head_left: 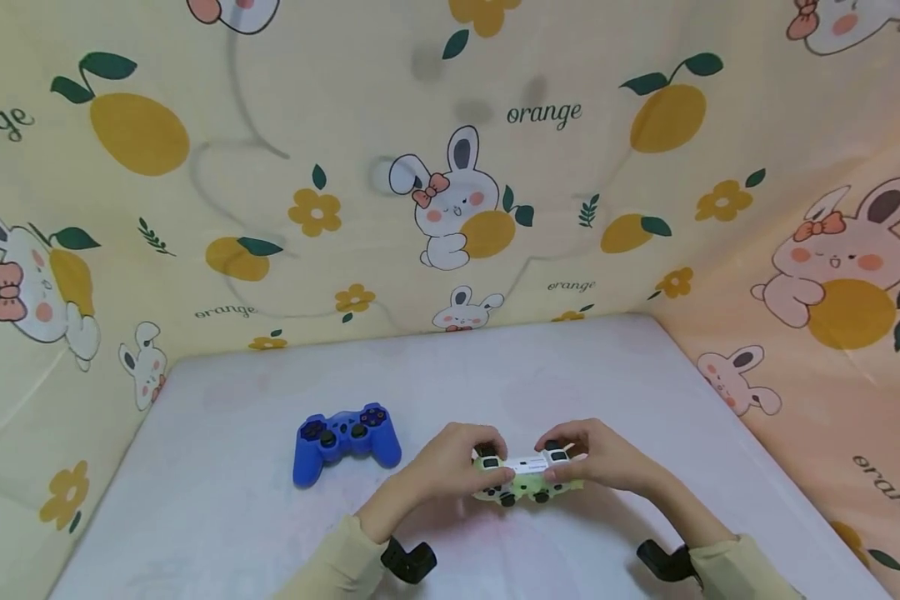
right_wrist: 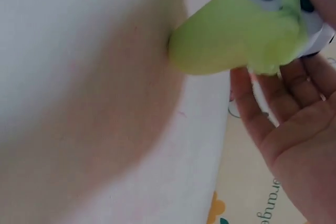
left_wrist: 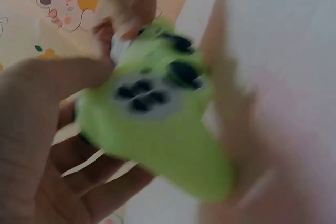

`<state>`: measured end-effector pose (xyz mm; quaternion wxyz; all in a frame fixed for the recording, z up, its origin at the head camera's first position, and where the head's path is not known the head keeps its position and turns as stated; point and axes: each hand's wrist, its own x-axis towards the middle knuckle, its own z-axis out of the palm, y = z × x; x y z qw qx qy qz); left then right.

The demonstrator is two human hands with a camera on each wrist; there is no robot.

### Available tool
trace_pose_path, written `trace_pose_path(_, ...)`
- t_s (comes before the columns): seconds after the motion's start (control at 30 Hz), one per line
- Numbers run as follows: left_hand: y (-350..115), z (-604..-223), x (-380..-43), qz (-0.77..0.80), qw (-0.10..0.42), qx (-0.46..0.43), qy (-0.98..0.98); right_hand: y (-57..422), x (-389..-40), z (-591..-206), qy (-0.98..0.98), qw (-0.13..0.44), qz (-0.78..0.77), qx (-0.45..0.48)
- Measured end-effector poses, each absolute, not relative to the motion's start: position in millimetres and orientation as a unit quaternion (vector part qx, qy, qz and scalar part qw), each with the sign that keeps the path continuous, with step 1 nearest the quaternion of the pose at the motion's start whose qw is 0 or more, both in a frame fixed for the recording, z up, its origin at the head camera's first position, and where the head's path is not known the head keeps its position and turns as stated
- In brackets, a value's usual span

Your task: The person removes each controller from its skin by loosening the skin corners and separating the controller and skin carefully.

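Both hands hold a pale green game controller (head_left: 528, 483) by its two ends, above the white table. Its white back edge with the shoulder buttons faces up in the head view. My left hand (head_left: 453, 458) grips the left end, thumb on top and fingers behind. At the other end my right hand (head_left: 600, 454) pinches it between thumb and fingers. Black sticks and a dark button cross show on the green controller (left_wrist: 157, 124) in the left wrist view, which is blurred. In the right wrist view one rounded handle of the controller (right_wrist: 210, 45) points away from the palm.
A blue game controller (head_left: 347, 442) lies on the white tabletop (head_left: 217, 467), left of the hands. Patterned cloth (head_left: 360, 108) with rabbits and oranges hangs behind the table and along its sides. Each wrist wears a black camera mount (head_left: 408, 561).
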<state>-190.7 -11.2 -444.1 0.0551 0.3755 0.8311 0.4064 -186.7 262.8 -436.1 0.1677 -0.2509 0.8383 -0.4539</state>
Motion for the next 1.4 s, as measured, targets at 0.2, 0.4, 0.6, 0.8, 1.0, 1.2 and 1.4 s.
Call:
trace_pose_path(0.2, -6, -430, -208, 0.351, 0.132, 0.449, 0.811, 264, -189, -438, 0.829, 0.180, -0.458, -0.267)
trace_pose_path(0.4, 1, -423, -217, 0.314, 0.191, 0.458, 0.809, 261, -190, -440, 0.827, 0.169, -0.463, -0.272)
trace_pose_path(0.6, -2, -432, -217, 0.321, 0.173, 0.468, 0.805, 259, -189, -444, 0.819, 0.177, -0.479, -0.263)
trace_pose_path(0.8, -10, -442, -211, 0.418, 0.117, 0.442, 0.785, 259, -189, -444, 0.823, 0.155, -0.475, -0.271)
trace_pose_path(1.0, -14, -450, -203, 0.454, 0.056, 0.427, 0.780, 261, -187, -444, 0.827, 0.135, -0.471, -0.277)
trace_pose_path(1.2, -15, -448, -201, 0.451, 0.037, 0.433, 0.780, 262, -185, -445, 0.822, 0.119, -0.474, -0.292)
trace_pose_path(1.4, -8, -451, -204, 0.426, 0.062, 0.431, 0.793, 264, -184, -449, 0.824, 0.112, -0.469, -0.297)
